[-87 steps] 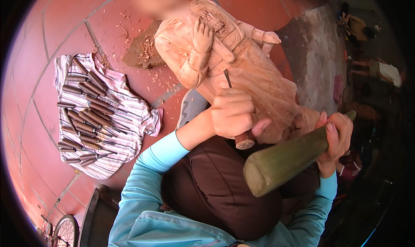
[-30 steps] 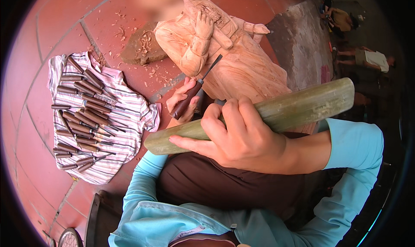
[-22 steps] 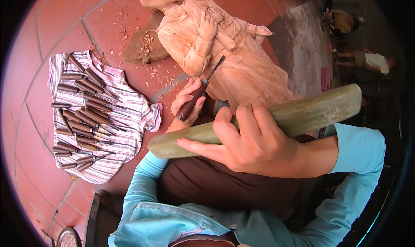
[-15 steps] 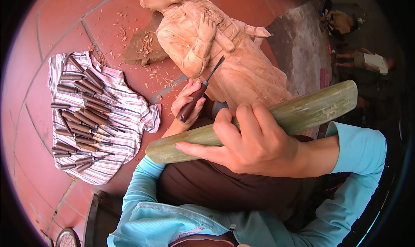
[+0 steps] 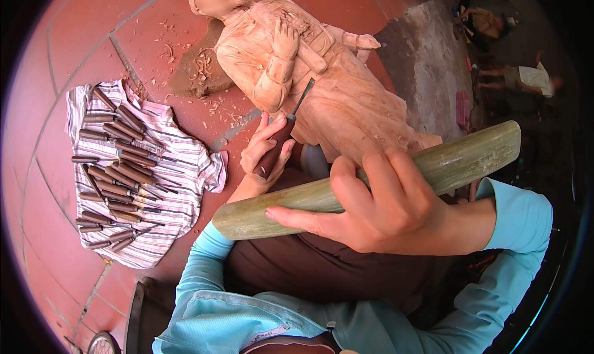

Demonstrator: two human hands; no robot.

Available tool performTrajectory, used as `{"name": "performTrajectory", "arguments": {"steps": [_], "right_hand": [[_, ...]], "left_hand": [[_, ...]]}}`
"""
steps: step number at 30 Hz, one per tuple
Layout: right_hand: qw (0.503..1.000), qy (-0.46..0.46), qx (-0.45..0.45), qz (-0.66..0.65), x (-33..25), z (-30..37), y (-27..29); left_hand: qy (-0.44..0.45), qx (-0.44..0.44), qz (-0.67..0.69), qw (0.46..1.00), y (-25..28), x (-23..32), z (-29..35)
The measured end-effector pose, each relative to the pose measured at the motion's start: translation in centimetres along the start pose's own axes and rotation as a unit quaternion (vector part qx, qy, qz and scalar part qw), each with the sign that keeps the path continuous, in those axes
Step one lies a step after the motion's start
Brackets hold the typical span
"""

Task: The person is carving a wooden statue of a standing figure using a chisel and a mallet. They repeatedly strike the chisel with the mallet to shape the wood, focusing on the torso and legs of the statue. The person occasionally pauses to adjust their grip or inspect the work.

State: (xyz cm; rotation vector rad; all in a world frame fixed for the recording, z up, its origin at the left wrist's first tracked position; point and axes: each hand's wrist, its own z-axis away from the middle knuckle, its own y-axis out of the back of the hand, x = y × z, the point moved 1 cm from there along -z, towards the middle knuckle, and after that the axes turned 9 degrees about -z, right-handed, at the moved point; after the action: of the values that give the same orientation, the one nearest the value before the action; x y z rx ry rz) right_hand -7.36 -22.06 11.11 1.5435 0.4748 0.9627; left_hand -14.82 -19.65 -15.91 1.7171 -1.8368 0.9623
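My left hand (image 5: 267,145) is closed round the brown wooden handle of a carving chisel (image 5: 281,138). The chisel's dark blade points up and away, its tip over or against the robe of a carved wooden statue (image 5: 346,100); whether it touches I cannot tell. The statue lies on its back, one hand on its chest. In my right hand (image 5: 396,208) is a long green split length of bamboo (image 5: 476,156), gripped at its middle with the index finger stretched along it. The bamboo lies slantwise above my lap and hides part of my left forearm.
To the left, several brown-handled chisels (image 5: 127,174) lie on a striped shirt (image 5: 179,221) spread over red floor tiles (image 5: 49,242). Wood shavings (image 5: 201,69) cover a brown slab (image 5: 185,85) beside the statue. Two people (image 5: 535,78) are at the far right.
My right hand and the bamboo have shifted slightly to the right. Both hands keep their holds. The statue and shirt appear a little further left in the picture.
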Motion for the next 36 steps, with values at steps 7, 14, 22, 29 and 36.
{"name": "performTrajectory", "arguments": {"steps": [7, 14, 22, 29, 36], "right_hand": [[0.997, -0.004, -0.022, -0.076, 0.4, 0.3, 0.5], [0.997, 0.018, -0.011, 0.07, 0.6, 0.2, -0.5], [0.997, 0.003, -0.036, 0.068, 0.7, 0.0, -0.5], [0.998, 0.019, -0.021, 0.051, 1.4, 0.1, -0.7], [0.999, 0.023, 0.005, -0.027, 1.6, 0.9, -0.4]], "left_hand": [[0.006, -0.003, -0.021, 1.0, 0.4, 0.1, -0.7], [-0.004, -0.025, -0.057, 0.998, 0.4, 0.6, -1.7], [-0.017, -0.007, -0.047, 0.999, -0.3, -0.7, -0.9], [0.012, -0.013, -0.031, 0.999, -0.2, 0.4, -2.1], [0.046, -0.003, 0.038, 0.998, 1.3, 0.0, -0.2]]}}
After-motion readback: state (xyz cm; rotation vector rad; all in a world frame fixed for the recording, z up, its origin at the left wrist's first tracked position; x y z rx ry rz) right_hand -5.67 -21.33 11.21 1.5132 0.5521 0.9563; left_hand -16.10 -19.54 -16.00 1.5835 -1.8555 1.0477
